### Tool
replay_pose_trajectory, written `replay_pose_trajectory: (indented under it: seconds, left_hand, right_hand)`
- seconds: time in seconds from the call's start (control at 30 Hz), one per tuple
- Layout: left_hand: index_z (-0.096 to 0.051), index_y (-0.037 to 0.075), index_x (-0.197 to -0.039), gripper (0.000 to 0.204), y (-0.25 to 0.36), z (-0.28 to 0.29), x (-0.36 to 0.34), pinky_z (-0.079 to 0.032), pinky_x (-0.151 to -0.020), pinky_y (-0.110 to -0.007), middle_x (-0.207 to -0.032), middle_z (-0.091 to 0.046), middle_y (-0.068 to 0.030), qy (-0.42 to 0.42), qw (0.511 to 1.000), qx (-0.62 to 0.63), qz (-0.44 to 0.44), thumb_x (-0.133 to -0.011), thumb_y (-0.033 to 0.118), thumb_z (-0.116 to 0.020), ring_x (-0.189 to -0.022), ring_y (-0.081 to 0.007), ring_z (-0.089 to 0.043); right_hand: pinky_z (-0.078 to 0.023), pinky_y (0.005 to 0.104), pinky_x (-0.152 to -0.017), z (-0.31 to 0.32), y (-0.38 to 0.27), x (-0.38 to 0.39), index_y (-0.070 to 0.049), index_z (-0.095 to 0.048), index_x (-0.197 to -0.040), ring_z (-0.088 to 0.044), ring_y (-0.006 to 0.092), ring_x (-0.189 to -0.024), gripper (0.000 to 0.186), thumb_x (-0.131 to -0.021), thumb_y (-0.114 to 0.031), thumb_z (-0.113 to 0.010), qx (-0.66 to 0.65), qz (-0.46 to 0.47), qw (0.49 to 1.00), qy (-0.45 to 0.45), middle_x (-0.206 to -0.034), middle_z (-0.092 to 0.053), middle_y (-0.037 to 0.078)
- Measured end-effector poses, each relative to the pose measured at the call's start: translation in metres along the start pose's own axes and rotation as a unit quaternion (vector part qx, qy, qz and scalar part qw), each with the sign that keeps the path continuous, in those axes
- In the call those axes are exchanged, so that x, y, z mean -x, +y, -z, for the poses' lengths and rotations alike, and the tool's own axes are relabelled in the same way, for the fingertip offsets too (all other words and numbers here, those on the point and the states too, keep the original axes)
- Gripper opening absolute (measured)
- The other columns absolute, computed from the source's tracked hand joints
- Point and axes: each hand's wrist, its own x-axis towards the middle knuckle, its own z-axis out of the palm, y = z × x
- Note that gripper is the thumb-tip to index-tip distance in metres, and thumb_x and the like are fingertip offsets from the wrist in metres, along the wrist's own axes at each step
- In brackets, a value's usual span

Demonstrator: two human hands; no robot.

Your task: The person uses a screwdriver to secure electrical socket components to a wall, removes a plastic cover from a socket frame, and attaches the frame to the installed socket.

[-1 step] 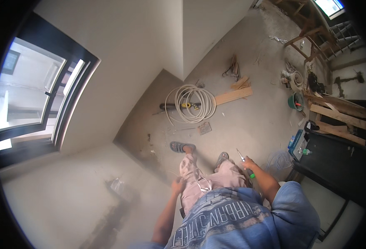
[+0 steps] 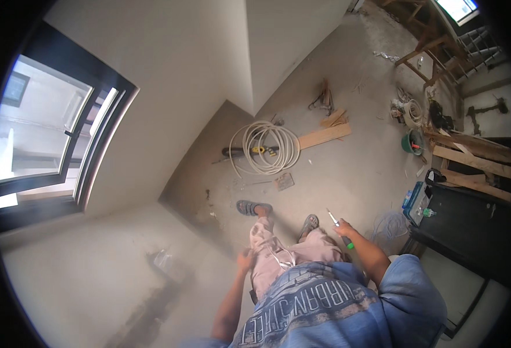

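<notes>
My right hand (image 2: 343, 228) is closed around a slim screwdriver-like tool (image 2: 332, 217) with a long pale shaft. Its dark handle ends in bright green below my fist, and the shaft points up and left, away from me, over the floor. The exact kind of tip is too small to tell. My left hand (image 2: 245, 258) hangs beside my left thigh, touching the pale pink trousers (image 2: 262, 236), its fingers loosely extended and holding nothing visible. Ahead of my sandalled feet lies a coil of cream cable or hose (image 2: 267, 168) on top of a black and yellow tool (image 2: 261, 151).
A wooden plank (image 2: 325, 136) lies beyond the coil, and a small square plate (image 2: 284, 181) nearer. To the right are a black table (image 2: 470, 229), clear thin tubing (image 2: 390, 223), a green bucket (image 2: 407, 141) and stacked boards (image 2: 477, 165). A wall corner (image 2: 252, 110) juts in ahead; a window (image 2: 64, 127) is left.
My right hand has shifted slightly left with the tool, whose shaft now shows paler and more fully. The left hand stays by the thigh.
</notes>
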Motion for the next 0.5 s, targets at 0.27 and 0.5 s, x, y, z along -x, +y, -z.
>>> replay_pose_trajectory:
  seconds: [0.27, 0.5]
  left_hand:
    - [-0.073, 0.002, -0.111, 0.043, 0.047, -0.081, 0.014, -0.055, -0.086, -0.038, -0.099, -0.075, -0.0189, 0.021, 0.989, -0.145, -0.029, -0.085, 0.035, -0.066, -0.096, -0.0287, -0.073]
    - [-0.072, 0.005, -0.114, 0.04, 0.162, -0.127, -0.008, -0.054, -0.091, -0.039, -0.108, -0.074, -0.0199, -0.014, 0.983, -0.119, -0.139, -0.089, 0.034, -0.063, -0.104, -0.0315, -0.071]
  right_hand:
    - [-0.05, 0.0363, -0.049, 0.005, 0.128, 0.036, -0.004, -0.057, -0.087, -0.058, 0.0176, -0.054, 0.022, -0.087, -0.024, -0.068, -0.261, 0.111, 0.959, 0.015, -0.066, -0.059, 0.007]
    - [-0.049, 0.0392, -0.048, -0.037, 0.304, 0.023, -0.005, -0.055, -0.075, -0.059, 0.0219, -0.051, 0.032, -0.088, -0.03, -0.069, -0.337, -0.021, 0.94, -0.051, -0.061, -0.057, 0.008]
